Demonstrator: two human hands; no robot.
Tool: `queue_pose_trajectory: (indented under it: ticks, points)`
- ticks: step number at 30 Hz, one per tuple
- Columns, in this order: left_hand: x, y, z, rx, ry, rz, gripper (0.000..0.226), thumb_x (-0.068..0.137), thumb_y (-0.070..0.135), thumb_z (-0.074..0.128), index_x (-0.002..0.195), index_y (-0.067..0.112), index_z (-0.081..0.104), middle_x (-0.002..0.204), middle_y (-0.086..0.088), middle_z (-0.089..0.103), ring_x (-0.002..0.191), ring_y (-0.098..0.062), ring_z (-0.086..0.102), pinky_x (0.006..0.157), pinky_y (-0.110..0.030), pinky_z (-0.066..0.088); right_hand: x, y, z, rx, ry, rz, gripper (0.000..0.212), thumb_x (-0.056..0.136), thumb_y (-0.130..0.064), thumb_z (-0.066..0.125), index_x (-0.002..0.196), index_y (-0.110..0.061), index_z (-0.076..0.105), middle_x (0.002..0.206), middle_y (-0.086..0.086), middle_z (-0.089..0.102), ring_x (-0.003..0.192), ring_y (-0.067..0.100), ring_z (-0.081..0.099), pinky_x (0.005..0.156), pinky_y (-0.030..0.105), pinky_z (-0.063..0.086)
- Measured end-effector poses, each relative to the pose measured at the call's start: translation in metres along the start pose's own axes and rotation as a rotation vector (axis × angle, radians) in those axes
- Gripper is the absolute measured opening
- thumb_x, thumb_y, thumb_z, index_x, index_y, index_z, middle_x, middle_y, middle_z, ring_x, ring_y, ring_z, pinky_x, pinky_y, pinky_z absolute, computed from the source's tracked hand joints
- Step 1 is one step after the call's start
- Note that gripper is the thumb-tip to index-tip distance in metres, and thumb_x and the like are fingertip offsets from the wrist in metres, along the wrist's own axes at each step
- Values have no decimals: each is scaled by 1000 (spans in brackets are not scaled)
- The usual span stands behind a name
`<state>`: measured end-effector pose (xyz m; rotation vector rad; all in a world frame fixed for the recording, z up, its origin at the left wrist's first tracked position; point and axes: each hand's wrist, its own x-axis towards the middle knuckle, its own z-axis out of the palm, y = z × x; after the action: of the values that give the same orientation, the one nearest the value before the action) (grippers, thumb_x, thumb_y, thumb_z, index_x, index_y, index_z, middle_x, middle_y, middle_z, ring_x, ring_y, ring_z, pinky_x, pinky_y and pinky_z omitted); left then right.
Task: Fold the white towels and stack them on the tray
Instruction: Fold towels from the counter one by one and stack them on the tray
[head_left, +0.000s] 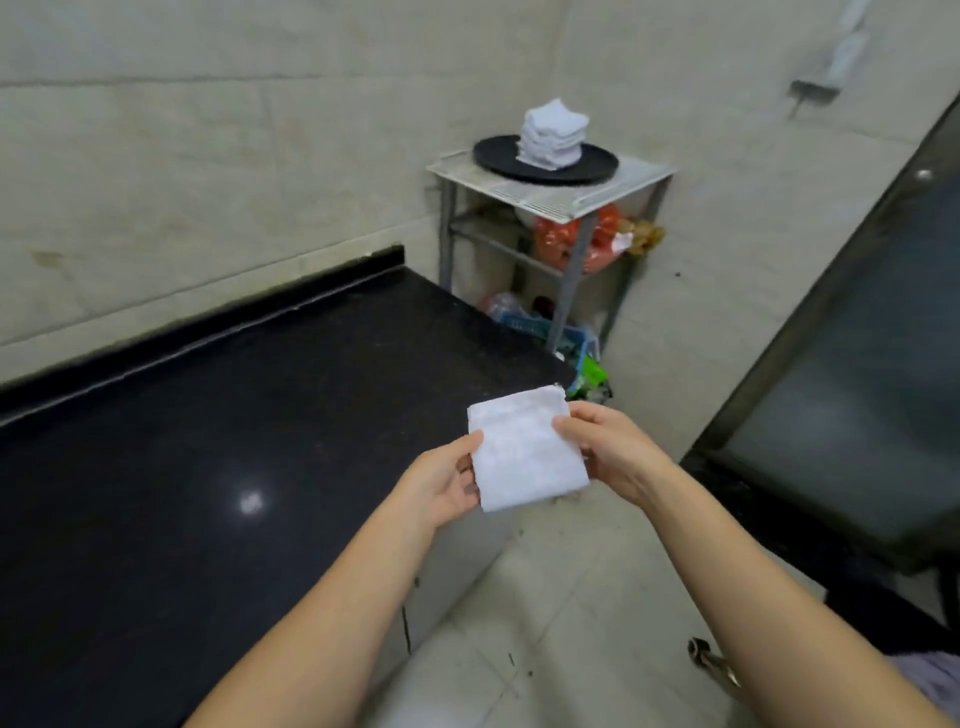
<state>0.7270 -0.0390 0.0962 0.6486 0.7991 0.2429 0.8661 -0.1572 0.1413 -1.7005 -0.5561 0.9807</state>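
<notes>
Two bare forearms reach forward above the black counter (208, 415) edge. Left hand (441, 483) and right hand (608, 447) pinch opposite sides of a folded white towel (524, 452), thumbs on top, fingers apparently curled beneath. Farther off, a metal shelf (550, 202) carries a round black tray (545, 161) bearing stacked towels (553, 135).

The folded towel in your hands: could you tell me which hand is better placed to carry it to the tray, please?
Probably the right hand: it holds the folded towel on the side nearer the tray.
</notes>
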Motion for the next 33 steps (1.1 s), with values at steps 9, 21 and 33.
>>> queue_pose_trajectory:
  ticks: [9, 21, 33]
  points:
    - [113, 48, 142, 158, -67, 124, 20, 94, 14, 51, 113, 14, 57, 104, -9, 65, 94, -23, 63, 88, -43, 50, 106, -40, -137, 194, 178, 5, 14, 95, -20, 52, 87, -13, 61, 76, 3, 62, 60, 12, 59, 52, 21, 46]
    - [291, 271, 297, 501, -36, 678, 21, 96, 21, 51, 82, 12, 63, 73, 0, 60, 60, -9, 53, 49, -20, 41, 361, -228, -261, 74, 93, -273, 14, 95, -20, 54, 88, -16, 65, 82, 2, 66, 65, 13, 60, 58, 26, 44]
    - [450, 454, 379, 384, 351, 823, 27, 96, 19, 50, 71, 15, 43, 67, -2, 49, 48, -10, 51, 40, -15, 45, 641, -400, -299, -253, -117, -528, 16, 91, -14, 59, 75, -10, 62, 67, 2, 52, 58, 11, 50, 53, 21, 38]
